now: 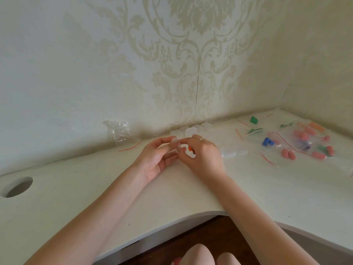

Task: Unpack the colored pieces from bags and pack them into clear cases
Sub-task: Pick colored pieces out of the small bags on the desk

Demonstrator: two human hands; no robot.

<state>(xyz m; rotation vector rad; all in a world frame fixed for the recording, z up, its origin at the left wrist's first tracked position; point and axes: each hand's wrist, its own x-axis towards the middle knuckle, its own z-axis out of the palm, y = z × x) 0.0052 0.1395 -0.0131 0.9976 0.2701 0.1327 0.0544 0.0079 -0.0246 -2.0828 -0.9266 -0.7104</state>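
Hands [158, 155] [202, 155]: 2 | orange piece [190, 148]: 1 (pinched) | clear case [176, 143]: 1

Bare table [76, 188] lies open on the left, broken only by a round hole [18, 187]. Bags [298, 140] with colored pieces [288, 154] crowd the right; clear cases [189, 131] line the wall.

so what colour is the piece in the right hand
Orange, seen in the head view: the piece sits pinched in the right hand.

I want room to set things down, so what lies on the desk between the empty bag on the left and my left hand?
In the head view, only bare desk lies between the empty bag and the left hand.
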